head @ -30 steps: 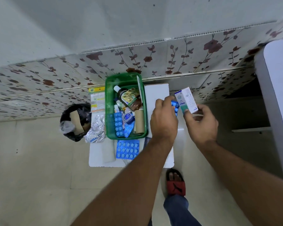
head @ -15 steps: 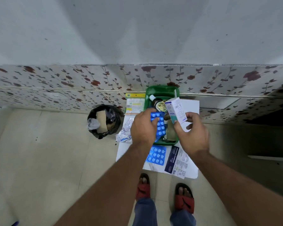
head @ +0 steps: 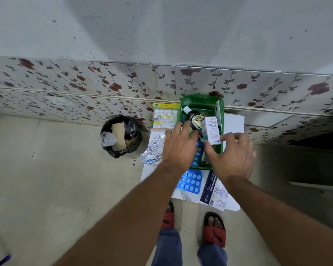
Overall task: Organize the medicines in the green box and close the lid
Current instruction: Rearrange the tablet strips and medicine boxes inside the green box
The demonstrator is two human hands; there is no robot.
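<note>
The green box (head: 201, 100) stands open on a small white table (head: 235, 123) against the floral wall. Inside it are a brown bottle with a white cap (head: 187, 110), a gold blister strip (head: 199, 118) and a blue blister strip (head: 198, 153). My right hand (head: 232, 156) pinches the lower end of a white medicine carton (head: 211, 130), held upright over the box's right half. My left hand (head: 179, 148) hovers over the box's left half, fingers spread, with the blue strip just under its thumb side.
A black bin (head: 121, 137) with cardboard and plastic stands on the floor to the left. On the table lie silver blister strips (head: 152, 150), a yellow-green packet (head: 164, 117), another blue blister strip (head: 189, 181) and a dark blue printed leaflet (head: 212, 191). My feet in red sandals (head: 214, 229) are below.
My left hand carried the blue strip into the box and spread its fingers over it. My right hand brought the white carton down over the box. The view shifted left.
</note>
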